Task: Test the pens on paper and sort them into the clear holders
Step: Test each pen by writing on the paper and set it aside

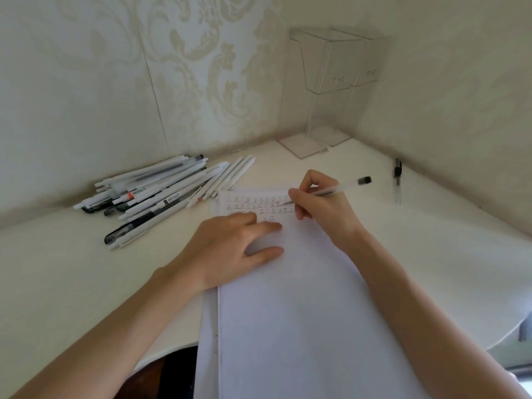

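Note:
My right hand [319, 204] grips a clear pen [342, 187] with a black end cap, its tip down on the white paper [302, 312] at the right end of the rows of written marks [256, 205]. My left hand [233, 249] lies flat on the paper just below those marks, fingers spread. A pile of several white and black pens [155, 194] lies on the desk to the left of the sheet. Two clear holders [331, 67] stand in the far corner, and I see nothing inside them.
A single clear pen with a black cap [397, 180] lies by the right wall. The white desk [446, 254] meets patterned walls at the back and right. Its curved front edge runs near my arms.

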Demonstrator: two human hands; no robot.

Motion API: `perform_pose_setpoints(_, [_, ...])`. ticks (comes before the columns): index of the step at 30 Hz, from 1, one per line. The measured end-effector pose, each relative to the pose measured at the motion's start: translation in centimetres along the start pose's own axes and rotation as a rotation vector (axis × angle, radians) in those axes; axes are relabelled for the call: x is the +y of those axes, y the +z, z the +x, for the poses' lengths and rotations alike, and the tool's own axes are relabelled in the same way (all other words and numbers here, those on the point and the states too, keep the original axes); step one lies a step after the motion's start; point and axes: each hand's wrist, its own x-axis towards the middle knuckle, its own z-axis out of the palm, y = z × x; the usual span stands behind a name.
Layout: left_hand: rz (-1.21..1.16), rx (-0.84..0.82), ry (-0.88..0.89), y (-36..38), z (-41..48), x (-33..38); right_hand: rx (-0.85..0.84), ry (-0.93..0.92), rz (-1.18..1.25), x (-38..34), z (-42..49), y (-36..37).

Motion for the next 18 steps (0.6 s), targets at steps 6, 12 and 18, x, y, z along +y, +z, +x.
perform_pose_setpoints(6, [0.023,-0.004,0.057,0.9,0.3,-0.2,0.075,0.026,-0.126,0.5,-0.3,1.0])
perform_pose_setpoints(12, [0.043,0.004,0.036,0.9,0.5,-0.1,-0.003,-0.027,-0.167,0.4,-0.5,1.3])
perform_pose_setpoints(18, [0.034,-0.007,0.007,0.9,0.6,0.1,0.041,-0.04,-0.206,0.3,-0.5,1.3])
